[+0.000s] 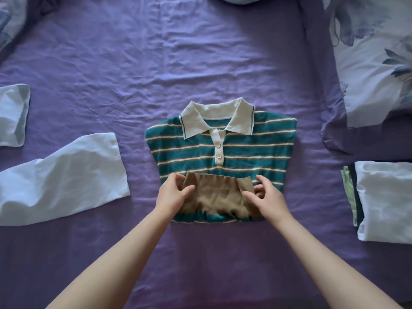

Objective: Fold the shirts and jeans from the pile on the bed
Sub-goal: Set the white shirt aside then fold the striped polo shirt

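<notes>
- At the near hem of the striped polo shirt (219,148), both hands are at work: the left hand (172,191) pinches the left end of the turned-up tan hem band (217,192) between thumb and fingers, and the right hand (268,196) pinches the right end the same way.
- Risk, as I judge it: the knit is soft and stretchy, so if one hand pulls further up than the other, the fold will run crooked and the hem will land at a slant below the button placket (219,148).
- Another risk: the cloth already bunches in gathers along the nearest edge of the shirt; pressing the fold down over those would set lumps into it.
- A third: lifting the hem too high could drag the tucked-in sides of the shirt loose, since nothing holds them down.
- Look of the shirt: teal with thin white and tan stripes, a white collar (217,118) edged in teal at its far end, two pale buttons on a white placket, sides folded under so the body reads as a narrow block.
- It lies face up on the purple bed sheet (200,52), collar away from the person.
- Left of the shirt, well apart, lies a pale blue garment (62,181); right of it, well apart, a stack of folded clothes (383,201); beyond that stack, a floral quilt (376,59).
</notes>
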`<state>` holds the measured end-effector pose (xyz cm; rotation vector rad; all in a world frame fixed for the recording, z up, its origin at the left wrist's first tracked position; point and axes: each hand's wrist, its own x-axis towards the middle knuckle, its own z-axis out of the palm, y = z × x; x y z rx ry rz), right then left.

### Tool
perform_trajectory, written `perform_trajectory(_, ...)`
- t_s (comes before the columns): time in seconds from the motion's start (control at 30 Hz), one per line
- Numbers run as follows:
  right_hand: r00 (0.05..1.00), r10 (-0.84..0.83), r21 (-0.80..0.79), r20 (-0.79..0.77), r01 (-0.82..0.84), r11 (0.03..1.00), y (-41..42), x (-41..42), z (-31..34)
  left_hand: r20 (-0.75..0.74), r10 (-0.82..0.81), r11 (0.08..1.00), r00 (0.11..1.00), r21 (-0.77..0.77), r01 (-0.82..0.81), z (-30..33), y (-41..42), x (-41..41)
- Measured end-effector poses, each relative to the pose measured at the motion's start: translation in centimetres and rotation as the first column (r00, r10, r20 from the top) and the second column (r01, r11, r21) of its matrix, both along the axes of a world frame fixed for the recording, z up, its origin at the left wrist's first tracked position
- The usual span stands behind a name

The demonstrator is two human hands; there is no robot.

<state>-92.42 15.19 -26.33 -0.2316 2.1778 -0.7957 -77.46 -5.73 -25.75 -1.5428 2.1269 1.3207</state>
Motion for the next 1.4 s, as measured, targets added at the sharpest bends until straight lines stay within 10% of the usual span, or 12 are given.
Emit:
perform_trajectory(0.43,0.814,-0.271,-0.125,-0.514,0.241,0.962,-4.0,-7.3,1.5,-0.160,0.068,0.945,0.985,-0.307,-0.115,1.2,-4.0,-4.5)
perform_trajectory(1.03,0.741,0.334,0.259,-0.583,-0.220,0.940,-10.8,-16.6,-2.1,0.060,-0.156,0.821,0.986,-0.546,0.164,-2.9,-9.8,-11.1)
perform_trajectory(1.2,0.438,0.354,0.194,-0.826,-0.369,0.909,-10.1,-12.6,-2.2,0.053,-0.389,0.563,0.920,-0.777,0.282,-3.7,-5.5,-11.6)
perform_trajectory(1.4,0.360,0.740,0.500,-0.569,-0.563,0.658,-10.4,-10.0,-5.5,0.315,-0.609,0.470,0.728,-0.596,0.651,-6.1,-1.8,-12.4)
